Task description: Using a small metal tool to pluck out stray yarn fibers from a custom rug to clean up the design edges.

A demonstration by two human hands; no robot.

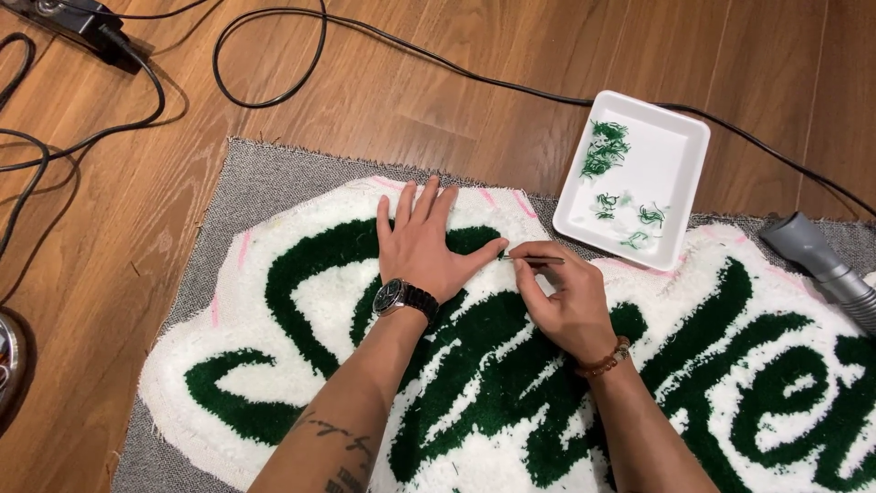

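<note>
Mid-frame, our left hand (422, 248) lies flat, fingers spread, on the rug (274, 365); our right hand (558, 297) pinches tweezers (534, 260) (tips by the left thumb), tray (671, 169) upper right.

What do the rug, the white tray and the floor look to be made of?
Rug: tufted yarn, green and white, fuzzy matte pile on a grey woven backing showing at the edges. White tray: probably foam or thin plastic, smooth, with rounded moulded corners, holding green yarn snips. Floor: wood or wood-look planks, with visible grain, seams and a slight sheen.
</note>
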